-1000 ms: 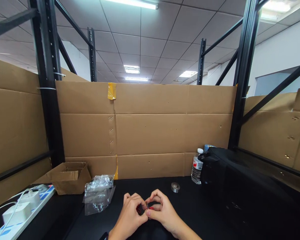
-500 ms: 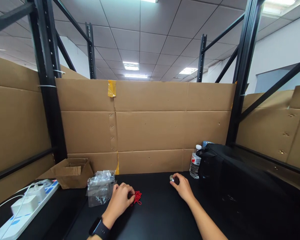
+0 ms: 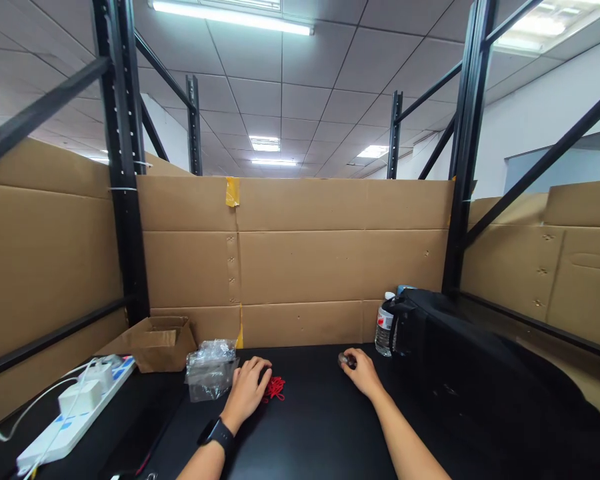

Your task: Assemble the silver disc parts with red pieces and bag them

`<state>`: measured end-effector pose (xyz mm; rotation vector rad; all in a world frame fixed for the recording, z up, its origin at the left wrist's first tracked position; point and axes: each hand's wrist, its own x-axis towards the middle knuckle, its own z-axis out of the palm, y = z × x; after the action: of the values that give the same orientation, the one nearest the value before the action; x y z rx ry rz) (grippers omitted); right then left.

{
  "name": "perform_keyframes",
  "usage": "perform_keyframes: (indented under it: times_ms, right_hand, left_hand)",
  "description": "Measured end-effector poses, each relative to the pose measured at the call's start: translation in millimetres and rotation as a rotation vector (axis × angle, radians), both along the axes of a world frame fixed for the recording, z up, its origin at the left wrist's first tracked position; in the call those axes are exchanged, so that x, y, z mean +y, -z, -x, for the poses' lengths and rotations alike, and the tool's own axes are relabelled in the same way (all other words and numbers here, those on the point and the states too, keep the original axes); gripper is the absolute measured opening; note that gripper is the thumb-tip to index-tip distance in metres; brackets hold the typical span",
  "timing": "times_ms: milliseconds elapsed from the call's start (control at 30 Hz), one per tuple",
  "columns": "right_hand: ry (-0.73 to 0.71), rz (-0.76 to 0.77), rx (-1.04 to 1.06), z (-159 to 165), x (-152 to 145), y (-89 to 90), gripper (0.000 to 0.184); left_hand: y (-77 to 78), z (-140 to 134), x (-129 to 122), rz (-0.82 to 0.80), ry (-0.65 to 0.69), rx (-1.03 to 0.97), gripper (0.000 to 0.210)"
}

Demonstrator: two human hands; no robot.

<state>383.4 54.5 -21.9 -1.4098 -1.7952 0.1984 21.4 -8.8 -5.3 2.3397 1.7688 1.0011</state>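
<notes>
My right hand (image 3: 365,375) pinches a small, round, shiny object (image 3: 344,359) between thumb and fingers, low over the black table; its kind is too small to make out. On the left, my left hand (image 3: 250,389), with a dark watch (image 3: 217,435) at the wrist, rests with fingers bent but apart and nothing visible in them. A bundle of red cord (image 3: 275,388) lies against its thumb side. Just left of that hand are crinkled clear plastic bags (image 3: 211,373).
A small open cardboard box (image 3: 167,350) and a white power strip (image 3: 80,417) with plugs stand at left. A water bottle (image 3: 384,327) and a large black bag (image 3: 480,393) occupy the right. Cardboard walls (image 3: 300,267) and dark metal posts (image 3: 127,167) enclose the table.
My left hand's fingers have loosened from a pinch beside the red cord and spread. The right hand stays by the same spot with the round object. The head view has tilted up slightly.
</notes>
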Motion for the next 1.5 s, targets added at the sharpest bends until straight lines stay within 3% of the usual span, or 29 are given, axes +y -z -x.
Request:
perform_keyframes:
  times_ms: [200,267,400,567,867,1500]
  right_hand:
    - [0.054,-0.003,-0.107,4.4,-12.3,0.5,0.027]
    - [0.080,0.008,-0.107,7.0,-19.3,1.4,0.038]
    - [0.290,0.099,-0.177,16.7,-41.7,3.7,0.058]
    - [0.452,0.247,-0.338,34.0,-83.2,1.5,0.056]
    - [0.335,0.457,-0.452,41.2,-133.9,-2.0,0.068]
    - [0.345,0.383,-0.411,39.8,-126.4,2.1,0.062]
  left_hand:
    - [5.1,1.5,-20.1,0.118,-0.100,0.039,0.043]
    - [8.0,5.0,-34.3,0.142,-0.095,0.068,0.049]
    - [14.2,9.9,-65.1,0.159,-0.140,0.139,0.055]
    - [19.1,6.2,-83.2,0.153,-0.251,0.240,0.051]
    - [22.7,8.2,-78.9,0.207,-0.245,0.224,0.055]
    - [21.5,7.8,-77.2,0.198,-0.249,0.160,0.052]
